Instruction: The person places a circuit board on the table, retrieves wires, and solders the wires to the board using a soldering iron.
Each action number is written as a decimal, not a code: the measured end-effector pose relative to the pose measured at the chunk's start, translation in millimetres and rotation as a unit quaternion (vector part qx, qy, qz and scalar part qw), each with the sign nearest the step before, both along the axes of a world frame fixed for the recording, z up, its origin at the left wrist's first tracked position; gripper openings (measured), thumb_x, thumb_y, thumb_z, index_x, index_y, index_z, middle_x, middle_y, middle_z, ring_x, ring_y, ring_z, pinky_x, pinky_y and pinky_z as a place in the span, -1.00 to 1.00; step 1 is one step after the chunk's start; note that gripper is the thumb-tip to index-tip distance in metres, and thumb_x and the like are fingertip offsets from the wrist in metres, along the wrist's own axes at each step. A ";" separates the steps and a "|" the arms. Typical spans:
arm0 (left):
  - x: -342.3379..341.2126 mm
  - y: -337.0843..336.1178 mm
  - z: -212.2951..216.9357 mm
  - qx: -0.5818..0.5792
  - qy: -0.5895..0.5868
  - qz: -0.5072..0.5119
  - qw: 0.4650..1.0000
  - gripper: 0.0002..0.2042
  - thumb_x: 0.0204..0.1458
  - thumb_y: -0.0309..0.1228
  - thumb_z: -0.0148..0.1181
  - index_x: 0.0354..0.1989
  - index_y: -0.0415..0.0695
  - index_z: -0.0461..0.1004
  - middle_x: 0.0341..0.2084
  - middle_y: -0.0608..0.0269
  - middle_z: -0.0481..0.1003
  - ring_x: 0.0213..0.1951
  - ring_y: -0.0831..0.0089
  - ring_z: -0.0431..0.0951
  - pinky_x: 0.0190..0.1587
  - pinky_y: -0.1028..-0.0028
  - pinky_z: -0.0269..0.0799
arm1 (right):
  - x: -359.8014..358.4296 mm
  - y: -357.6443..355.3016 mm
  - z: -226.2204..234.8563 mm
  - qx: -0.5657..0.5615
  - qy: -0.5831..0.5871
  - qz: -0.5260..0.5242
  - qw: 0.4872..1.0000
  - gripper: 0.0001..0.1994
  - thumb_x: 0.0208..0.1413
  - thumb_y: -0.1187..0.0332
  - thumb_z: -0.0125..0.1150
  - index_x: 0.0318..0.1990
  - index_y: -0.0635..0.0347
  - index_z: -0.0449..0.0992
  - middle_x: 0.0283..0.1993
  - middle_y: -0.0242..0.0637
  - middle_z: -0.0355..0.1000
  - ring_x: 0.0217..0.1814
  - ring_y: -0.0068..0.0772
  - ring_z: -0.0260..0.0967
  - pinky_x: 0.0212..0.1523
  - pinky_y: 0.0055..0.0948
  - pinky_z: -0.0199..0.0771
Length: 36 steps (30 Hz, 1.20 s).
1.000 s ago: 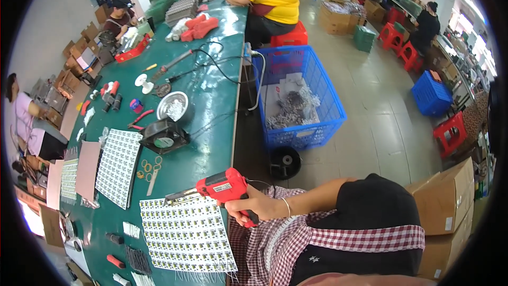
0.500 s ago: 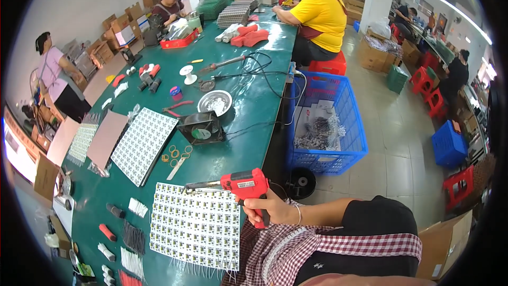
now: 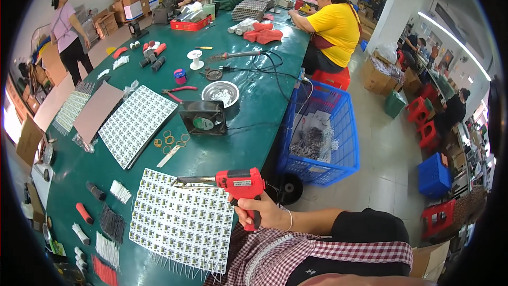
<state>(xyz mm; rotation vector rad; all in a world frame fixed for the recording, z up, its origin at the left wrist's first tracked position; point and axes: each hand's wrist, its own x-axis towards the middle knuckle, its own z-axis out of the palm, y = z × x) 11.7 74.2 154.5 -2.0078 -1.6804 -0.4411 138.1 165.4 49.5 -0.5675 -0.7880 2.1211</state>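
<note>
My right hand [image 3: 262, 211] is wrapped round the dark grip of a red soldering gun [image 3: 238, 182]. The gun's long metal tip points left, over the top edge of a white panel of small circuit boards [image 3: 180, 217]. Thin white wires hang from the panel's near edge. Whether the tip touches the panel, I cannot tell. My left hand does not appear. Left of the panel lie bundles of white wires [image 3: 120, 191], black wires [image 3: 112, 224] and red wires [image 3: 104, 271].
Beyond the panel stand a small black fan [image 3: 202, 118], a metal bowl [image 3: 220, 94] with small white pieces, and red-handled pliers [image 3: 179, 93]. More board panels [image 3: 138, 124] are stacked at left. A blue crate [image 3: 320, 132] stands right of the table. A person in yellow [image 3: 334, 24] sits beyond it.
The view has shifted, with the table turned slightly within it. My right hand still grips the soldering gun above the panel. The standing person at far left has changed posture.
</note>
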 end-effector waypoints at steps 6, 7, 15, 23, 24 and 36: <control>-25.0 8.8 -5.9 -0.011 0.008 -0.078 0.997 -0.82 -0.04 -0.30 0.14 -0.61 -0.05 0.43 -0.74 0.24 0.28 -0.55 0.25 0.40 -0.50 0.15 0.20 | 2.0 6.4 -7.3 0.009 0.007 0.014 1.000 -0.70 0.25 0.33 0.15 0.05 0.29 0.36 -0.54 -0.33 0.33 -0.63 -0.59 0.27 -0.52 -0.45 0.36; -32.2 9.7 -5.2 -0.014 0.015 -0.092 0.996 -0.83 -0.04 -0.30 0.15 -0.61 -0.05 0.43 -0.74 0.24 0.28 -0.55 0.26 0.40 -0.50 0.15 0.20 | 1.9 9.0 -7.1 0.005 -0.005 0.008 1.000 -0.70 0.25 0.33 0.16 0.05 0.29 0.37 -0.54 -0.33 0.34 -0.63 -0.59 0.27 -0.52 -0.45 0.36; -68.6 4.1 -10.5 -0.050 0.036 -0.186 0.981 -0.85 -0.06 -0.31 0.18 -0.61 -0.04 0.46 -0.76 0.25 0.28 -0.59 0.27 0.39 -0.54 0.16 0.18 | 6.8 11.5 1.1 -0.001 0.018 0.017 1.000 -0.71 0.25 0.34 0.13 0.03 0.31 0.37 -0.55 -0.32 0.35 -0.66 -0.59 0.27 -0.57 -0.47 0.37; -101.9 -53.7 -28.9 -0.116 -0.010 -0.170 0.979 -0.86 -0.08 -0.33 0.22 -0.60 -0.03 0.49 -0.78 0.27 0.28 -0.63 0.29 0.39 -0.57 0.17 0.16 | 4.7 15.9 -2.8 -0.132 0.031 0.022 0.990 -0.72 0.23 0.28 0.13 0.00 0.25 0.40 -0.56 -0.27 0.34 -0.62 -0.45 0.26 -0.46 -0.32 0.41; -123.7 -34.8 -40.9 -0.168 -0.014 -0.081 0.982 -0.94 -0.05 -0.38 0.22 -0.49 -0.04 0.53 -0.71 0.25 0.34 -0.53 0.22 0.42 -0.40 0.18 0.27 | 16.2 17.0 -11.3 -0.091 0.032 0.032 0.995 -0.63 0.27 0.15 0.06 0.06 0.23 0.35 -0.53 -0.34 0.30 -0.61 -0.53 0.22 -0.47 -0.39 0.32; -261.0 80.5 -127.5 -0.055 -0.126 0.183 0.973 -0.87 -0.08 -0.50 0.27 -0.33 -0.09 0.49 -0.32 0.21 0.42 -0.15 0.17 0.44 -0.16 0.24 0.41 | 18.0 25.9 -8.0 -0.002 -0.024 -0.016 1.000 -0.62 0.32 0.15 0.01 0.08 0.28 0.28 -0.54 -0.31 0.31 -0.66 -0.54 0.23 -0.54 -0.48 0.39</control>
